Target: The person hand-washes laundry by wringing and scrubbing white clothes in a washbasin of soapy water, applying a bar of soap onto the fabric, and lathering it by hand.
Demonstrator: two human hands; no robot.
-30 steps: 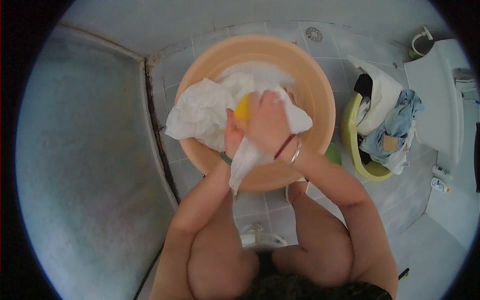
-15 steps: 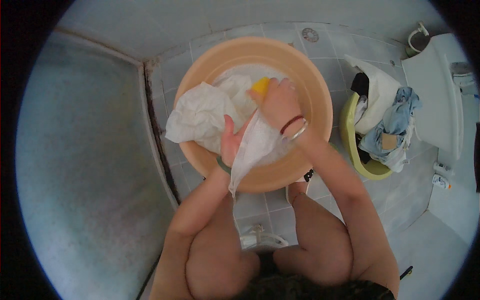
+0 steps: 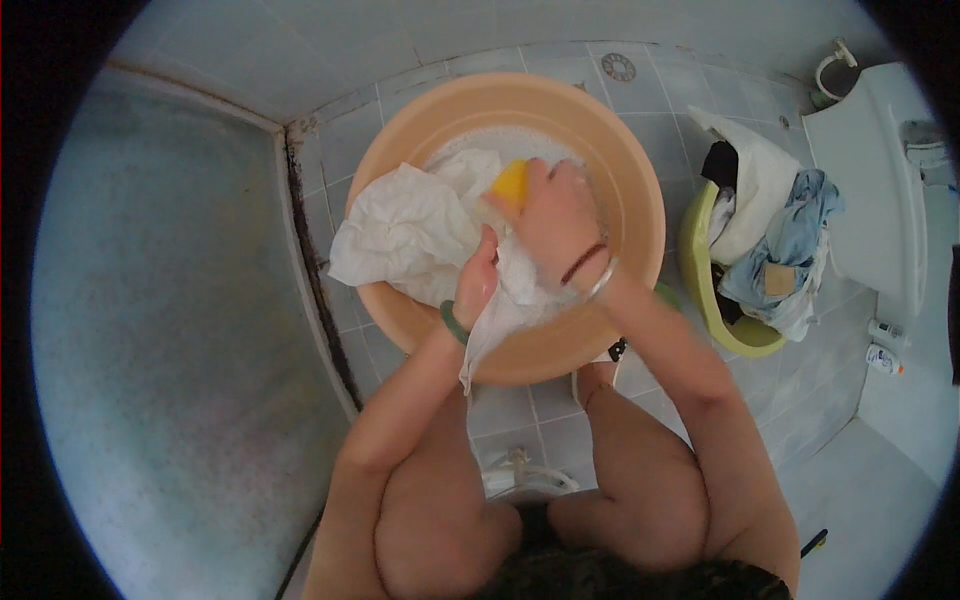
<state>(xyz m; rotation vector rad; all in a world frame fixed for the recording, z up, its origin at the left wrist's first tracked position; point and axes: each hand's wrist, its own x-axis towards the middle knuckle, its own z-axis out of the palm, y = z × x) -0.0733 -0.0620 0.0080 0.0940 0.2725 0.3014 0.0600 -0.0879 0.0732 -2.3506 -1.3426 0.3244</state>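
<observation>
White cloth (image 3: 400,225) is bunched in a large peach-orange basin (image 3: 645,250), partly hanging over its left rim. One wet end comes across my left hand (image 3: 478,283), with its tip hanging down over the near rim. The thumb of that hand presses along the cloth, and its other fingers are mostly hidden. My right hand (image 3: 560,212), slightly blurred, grips a yellow block (image 3: 511,183) whose exact kind I cannot make out. It is just above the cloth and close to the left fingers. Suds (image 3: 510,142) show at the basin's far inside.
To the right, a yellow-green tub (image 3: 700,260) holds jeans (image 3: 785,245) and other clothes. A round floor drain (image 3: 618,67) lies beyond the basin. White bottles (image 3: 883,358) stand at far right, and a frosted panel (image 3: 170,330) rises on the left.
My left hand has risen slightly and turned, its thumb closing in toward the cloth. My right hand with the yellow block has shifted a little left and nearer to me.
</observation>
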